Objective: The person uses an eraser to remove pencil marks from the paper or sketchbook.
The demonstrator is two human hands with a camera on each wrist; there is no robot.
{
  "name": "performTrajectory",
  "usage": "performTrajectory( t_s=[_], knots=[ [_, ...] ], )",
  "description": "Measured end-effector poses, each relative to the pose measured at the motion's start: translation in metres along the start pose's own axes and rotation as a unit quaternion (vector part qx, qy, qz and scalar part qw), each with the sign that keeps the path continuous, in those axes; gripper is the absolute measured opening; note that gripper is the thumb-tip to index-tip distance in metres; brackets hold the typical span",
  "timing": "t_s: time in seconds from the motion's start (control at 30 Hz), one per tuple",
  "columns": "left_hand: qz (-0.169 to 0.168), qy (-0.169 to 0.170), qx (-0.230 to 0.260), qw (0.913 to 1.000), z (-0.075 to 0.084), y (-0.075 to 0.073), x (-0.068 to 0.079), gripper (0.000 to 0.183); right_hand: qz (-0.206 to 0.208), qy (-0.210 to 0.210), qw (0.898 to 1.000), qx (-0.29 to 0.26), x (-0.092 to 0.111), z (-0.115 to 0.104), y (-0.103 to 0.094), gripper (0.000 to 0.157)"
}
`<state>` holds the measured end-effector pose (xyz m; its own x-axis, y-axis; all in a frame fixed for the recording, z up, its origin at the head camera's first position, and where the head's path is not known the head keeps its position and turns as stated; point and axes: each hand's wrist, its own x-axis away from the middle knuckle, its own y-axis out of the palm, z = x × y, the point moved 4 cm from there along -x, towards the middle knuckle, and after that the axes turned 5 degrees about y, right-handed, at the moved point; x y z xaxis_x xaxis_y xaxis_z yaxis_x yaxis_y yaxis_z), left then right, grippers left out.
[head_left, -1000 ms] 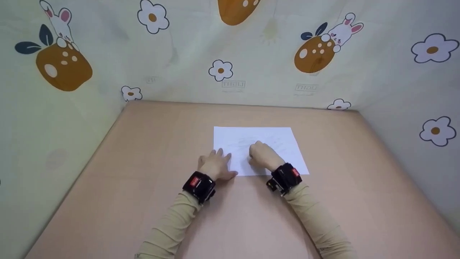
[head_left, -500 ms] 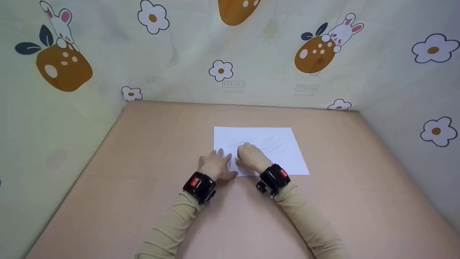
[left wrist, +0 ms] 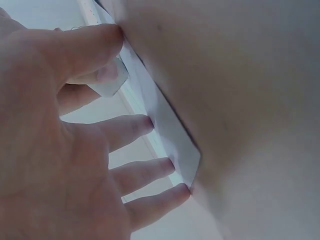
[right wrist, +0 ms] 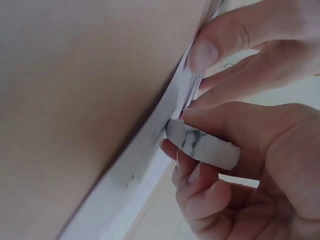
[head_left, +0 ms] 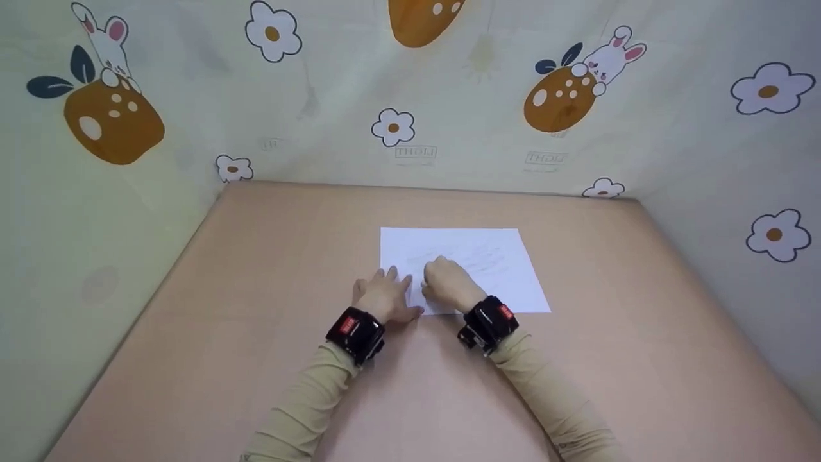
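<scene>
A white sheet of paper point(head_left: 474, 247) with faint grey pencil marks lies flat on the table. My left hand point(head_left: 383, 295) rests on its near left corner, fingers spread and fingertips pressing on the paper. Between the thumb and fingers of my right hand point(head_left: 452, 282) is a white eraser point(right wrist: 205, 145), smudged dark on its side. Its tip meets the paper close to the left hand, as the right wrist view shows. From the head view the eraser is hidden behind the right hand. Part of the eraser also appears in the left wrist view, beyond the left thumb point(left wrist: 95, 42).
The tan table point(head_left: 288, 256) reaches back to a pale curtain point(head_left: 321, 96) printed with flowers, rabbits and orange fruit, which encloses the left, back and right sides. Small dark crumbs point(right wrist: 131, 181) lie on the paper near the eraser.
My right hand has moved left across the paper toward the left hand, then stayed there over the last half second. The left hand has kept its place.
</scene>
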<state>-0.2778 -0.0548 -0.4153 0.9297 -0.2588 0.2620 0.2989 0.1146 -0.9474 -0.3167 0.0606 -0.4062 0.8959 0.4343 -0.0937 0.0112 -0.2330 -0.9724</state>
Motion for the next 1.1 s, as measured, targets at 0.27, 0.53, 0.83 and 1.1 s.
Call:
performTrajectory(
  t_s=[0.27, 0.53, 0.83, 1.1],
  knots=[
    [-0.009, -0.001, -0.007, 0.9999, 0.001, 0.001, -0.001, 0.073, 0.024, 0.057, 0.998, 0.033, 0.001, 0.008, -0.002, 0.008],
    [0.000, -0.003, -0.006, 1.0000, 0.001, -0.001, -0.001, 0.073, 0.038, -0.002, 0.999, 0.012, 0.003, -0.006, -0.001, 0.012],
    [0.000, 0.003, -0.013, 0.9999, 0.001, -0.001, 0.000, 0.074, -0.014, 0.025, 1.000, -0.008, 0.001, -0.002, 0.000, 0.012],
    [0.002, 0.005, -0.005, 1.0000, 0.002, 0.001, -0.002, 0.073, -0.008, 0.073, 0.996, 0.045, 0.005, 0.005, -0.006, 0.008]
  ],
)
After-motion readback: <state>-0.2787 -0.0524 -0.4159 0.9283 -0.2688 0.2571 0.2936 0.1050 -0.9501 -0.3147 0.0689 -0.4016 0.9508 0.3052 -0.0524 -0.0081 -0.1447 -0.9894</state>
